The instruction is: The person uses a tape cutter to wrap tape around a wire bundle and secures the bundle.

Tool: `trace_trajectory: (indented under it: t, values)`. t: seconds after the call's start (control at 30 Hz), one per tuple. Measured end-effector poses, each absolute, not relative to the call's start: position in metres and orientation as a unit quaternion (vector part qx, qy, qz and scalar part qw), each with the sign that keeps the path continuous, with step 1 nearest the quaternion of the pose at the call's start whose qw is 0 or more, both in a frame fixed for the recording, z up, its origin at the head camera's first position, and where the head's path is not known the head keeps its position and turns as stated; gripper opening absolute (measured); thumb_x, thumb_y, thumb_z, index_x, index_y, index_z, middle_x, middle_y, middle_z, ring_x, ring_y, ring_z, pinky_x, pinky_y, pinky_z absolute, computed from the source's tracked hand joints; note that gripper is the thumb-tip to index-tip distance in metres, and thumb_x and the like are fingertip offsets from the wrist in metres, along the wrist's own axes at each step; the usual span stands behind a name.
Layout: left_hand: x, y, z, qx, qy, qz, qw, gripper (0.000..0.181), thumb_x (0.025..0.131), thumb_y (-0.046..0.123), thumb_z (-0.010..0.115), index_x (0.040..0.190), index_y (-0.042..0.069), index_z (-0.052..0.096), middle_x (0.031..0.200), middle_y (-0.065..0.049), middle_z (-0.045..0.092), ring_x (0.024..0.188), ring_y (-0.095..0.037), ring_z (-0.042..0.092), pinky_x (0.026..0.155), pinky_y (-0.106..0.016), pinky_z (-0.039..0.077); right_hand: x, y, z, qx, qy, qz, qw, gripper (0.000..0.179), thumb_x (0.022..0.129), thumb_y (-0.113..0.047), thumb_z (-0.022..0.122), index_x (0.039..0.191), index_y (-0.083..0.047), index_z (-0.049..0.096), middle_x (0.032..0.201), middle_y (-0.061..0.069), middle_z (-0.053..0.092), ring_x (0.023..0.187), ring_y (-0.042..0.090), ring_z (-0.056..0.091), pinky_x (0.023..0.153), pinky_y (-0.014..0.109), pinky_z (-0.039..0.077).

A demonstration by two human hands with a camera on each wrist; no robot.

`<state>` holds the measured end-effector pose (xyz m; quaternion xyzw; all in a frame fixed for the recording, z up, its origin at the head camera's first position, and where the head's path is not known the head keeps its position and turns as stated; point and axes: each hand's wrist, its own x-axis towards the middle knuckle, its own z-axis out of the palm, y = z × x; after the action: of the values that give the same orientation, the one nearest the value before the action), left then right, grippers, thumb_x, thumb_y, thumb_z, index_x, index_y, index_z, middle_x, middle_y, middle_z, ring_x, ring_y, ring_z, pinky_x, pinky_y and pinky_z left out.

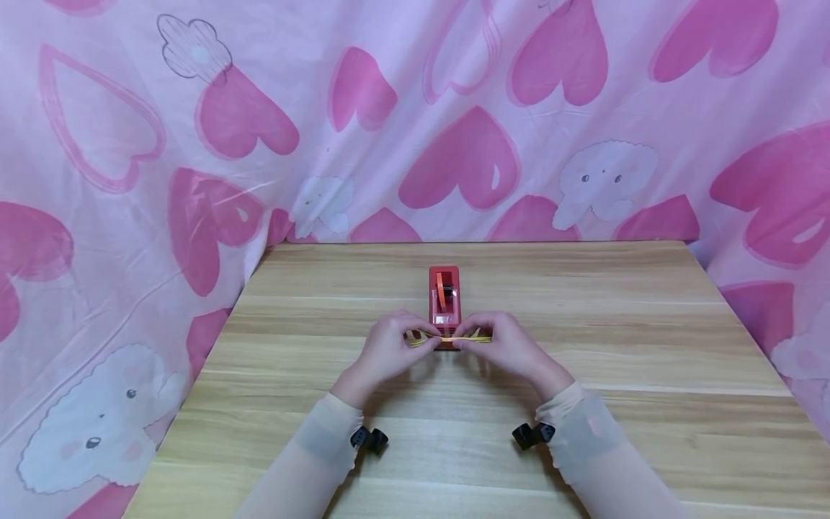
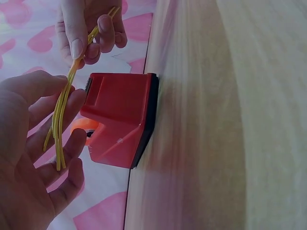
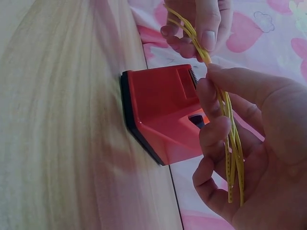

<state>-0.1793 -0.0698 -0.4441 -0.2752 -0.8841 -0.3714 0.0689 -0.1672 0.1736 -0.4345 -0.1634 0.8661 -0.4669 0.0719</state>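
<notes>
A bundle of thin yellow strands is held level between both hands, just over the near end of a red tape dispenser. My left hand pinches it on the left with thumb and forefinger, the other fingers loosely bent. On the right, my right hand pinches it the same way, close to the left fingertips. In the right wrist view, small dark marks dot the yellow strands. Between the two pinches, an orange tint shows on the bundle. Part of the dispenser's near end is hidden behind the fingers.
The dispenser holds an orange tape roll and has a toothed cutting edge. It stands on a wooden table. A pink heart-print cloth hangs behind the table and along its sides. Small black cameras sit at both wrists.
</notes>
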Motion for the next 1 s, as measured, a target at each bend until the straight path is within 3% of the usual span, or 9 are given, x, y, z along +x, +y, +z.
trace_trajectory:
  t: [0.3,0.5,0.67,0.83,1.0]
  values:
    - [-0.177,-0.068,-0.447,-0.284,-0.885,-0.359,0.078,0.012,0.087,0.022,0.084,0.098,0.021,0.082,0.096,0.007,0.076,0.093,-0.01,0.066,0.084,-0.032,0.055,-0.165,0.174,-0.441,-0.153,0.862,-0.477,0.072,0.007,0.091,-0.023,0.08,0.096,-0.027,0.077,0.097,-0.008,0.074,0.093,0.018,0.065,0.084,0.038,0.051]
    - [-0.177,-0.067,-0.45,-0.309,-0.883,-0.334,0.112,0.011,0.087,0.021,0.084,0.097,0.02,0.082,0.092,0.007,0.078,0.09,-0.009,0.066,0.081,-0.03,0.054,-0.163,0.173,-0.441,-0.141,0.86,-0.482,0.091,0.01,0.09,-0.026,0.081,0.099,-0.023,0.077,0.097,-0.006,0.075,0.09,0.017,0.067,0.085,0.038,0.052]
    - [-0.176,-0.067,-0.449,-0.322,-0.884,-0.309,0.136,0.01,0.086,0.022,0.085,0.095,0.022,0.083,0.094,0.008,0.079,0.089,-0.008,0.065,0.079,-0.028,0.054,-0.161,0.171,-0.44,-0.122,0.855,-0.492,0.106,0.024,0.09,-0.033,0.081,0.108,-0.016,0.077,0.097,-0.002,0.078,0.086,0.018,0.068,0.072,0.031,0.051]
    - [-0.175,-0.067,-0.448,-0.33,-0.884,-0.3,0.139,0.009,0.086,0.023,0.085,0.095,0.023,0.084,0.095,0.009,0.08,0.09,-0.008,0.065,0.079,-0.028,0.054,-0.161,0.166,-0.439,-0.11,0.855,-0.499,0.087,0.019,0.094,-0.035,0.077,0.103,-0.018,0.081,0.091,0.0,0.079,0.071,0.02,0.061,0.056,0.027,0.048]
    - [-0.176,-0.069,-0.444,-0.319,-0.893,-0.298,0.107,0.011,0.089,0.027,0.083,0.099,0.025,0.083,0.098,0.009,0.079,0.093,-0.008,0.067,0.084,-0.03,0.056,-0.161,0.162,-0.443,-0.106,0.858,-0.498,0.061,0.011,0.091,-0.029,0.08,0.094,-0.019,0.082,0.085,-0.001,0.078,0.062,0.016,0.058,0.052,0.026,0.048]
